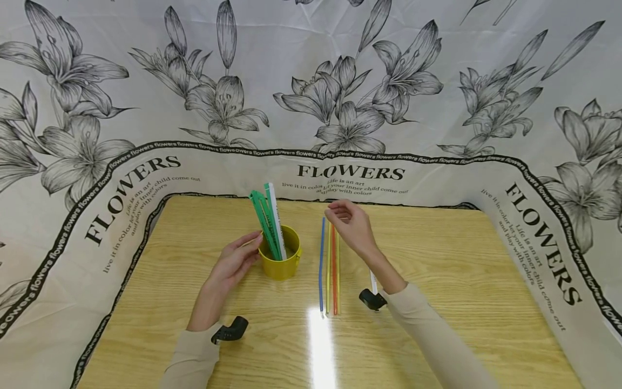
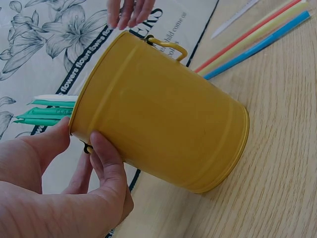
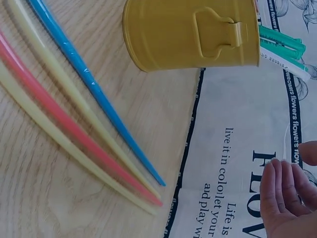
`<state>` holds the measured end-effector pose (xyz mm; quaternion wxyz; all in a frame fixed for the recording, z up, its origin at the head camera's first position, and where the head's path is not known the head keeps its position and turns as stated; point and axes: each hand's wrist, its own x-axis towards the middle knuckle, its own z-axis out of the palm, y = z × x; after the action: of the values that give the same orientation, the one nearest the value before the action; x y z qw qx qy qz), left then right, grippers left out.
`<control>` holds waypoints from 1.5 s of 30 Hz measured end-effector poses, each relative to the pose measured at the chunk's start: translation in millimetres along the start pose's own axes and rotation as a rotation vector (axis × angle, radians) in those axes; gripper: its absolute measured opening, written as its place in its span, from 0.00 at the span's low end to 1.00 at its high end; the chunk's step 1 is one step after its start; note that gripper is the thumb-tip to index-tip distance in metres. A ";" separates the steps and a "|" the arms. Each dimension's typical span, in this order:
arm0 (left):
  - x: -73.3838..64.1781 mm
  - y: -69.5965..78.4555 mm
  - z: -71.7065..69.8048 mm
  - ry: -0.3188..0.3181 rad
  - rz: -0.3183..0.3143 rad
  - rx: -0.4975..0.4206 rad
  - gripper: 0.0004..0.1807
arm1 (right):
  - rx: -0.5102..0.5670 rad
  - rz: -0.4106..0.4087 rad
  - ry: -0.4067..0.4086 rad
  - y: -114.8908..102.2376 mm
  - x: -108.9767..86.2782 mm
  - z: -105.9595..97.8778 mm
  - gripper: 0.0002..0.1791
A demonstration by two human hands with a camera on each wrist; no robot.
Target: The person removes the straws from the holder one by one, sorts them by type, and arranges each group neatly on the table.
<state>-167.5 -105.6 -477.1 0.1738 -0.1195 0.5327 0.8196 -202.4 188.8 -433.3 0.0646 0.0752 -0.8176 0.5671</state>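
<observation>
My left hand holds the yellow bucket at its rim, the thumb and fingers round the small side handle. The bucket stands upright on the table. Green wrapped sticks and a white printed one lean inside it, jutting over the rim. My right hand is raised at the far end of a row of straws, fingertips brought close to the thumb. A faint see-through strip shows at those fingertips. The row has a blue straw, a red straw and two pale yellow straws.
A white slim stick lies partly under the right forearm. The wooden table is bordered at the back and sides by a white cloth with flower prints and lettering. Bright glare shows near the front.
</observation>
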 end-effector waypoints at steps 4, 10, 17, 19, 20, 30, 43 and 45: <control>-0.2 0.1 0.3 -0.001 0.002 0.003 0.27 | 0.039 0.004 -0.026 -9.6 0.4 7.9 0.17; -0.1 -0.4 0.6 -0.001 0.009 -0.001 0.26 | 0.064 -0.033 -0.046 -10.9 4.1 21.1 0.17; 0.3 -0.7 0.9 -0.001 0.003 -0.010 0.26 | 0.057 -0.057 -0.070 -13.7 4.9 35.9 0.15; 0.6 -1.0 1.0 -0.002 0.004 -0.012 0.26 | 0.055 -0.061 -0.075 -14.9 4.6 40.6 0.15; 0.7 -1.2 0.9 -0.003 0.005 -0.010 0.26 | 0.053 -0.063 -0.078 -15.4 4.5 43.0 0.15; 2.2 -1.6 0.3 0.009 0.004 0.003 0.26 | 0.059 -0.105 -0.100 -16.5 7.2 71.3 0.15; 1.8 -0.7 0.7 0.005 0.000 0.013 0.26 | 0.019 -0.136 -0.132 -19.6 9.9 91.9 0.14; 1.8 -0.8 0.5 0.006 0.000 0.013 0.26 | 0.006 -0.130 -0.136 -18.8 10.4 93.8 0.13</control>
<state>-168.8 -104.6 -478.3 0.1730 -0.1210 0.5387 0.8156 -210.8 93.9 -446.8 0.0453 0.1664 -0.8117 0.5580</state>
